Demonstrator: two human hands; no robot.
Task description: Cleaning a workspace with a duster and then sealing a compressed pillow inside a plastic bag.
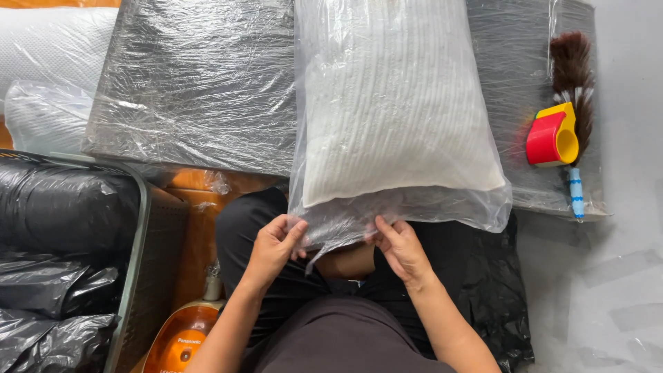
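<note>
Clear bagged pillow (394,103), both hands' grip

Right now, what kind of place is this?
Probably a home floor used for packing bedding. Both hands, left hand and right hand, grip a clear bag around a white pillow; a feather duster and orange appliance lie nearby.

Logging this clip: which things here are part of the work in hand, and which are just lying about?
In hand:
left hand
right hand
clear plastic bag
white ribbed pillow inside it

Lying about:
red and yellow tape dispenser
feather duster
wrapped grey slab
black bags
orange appliance
</note>
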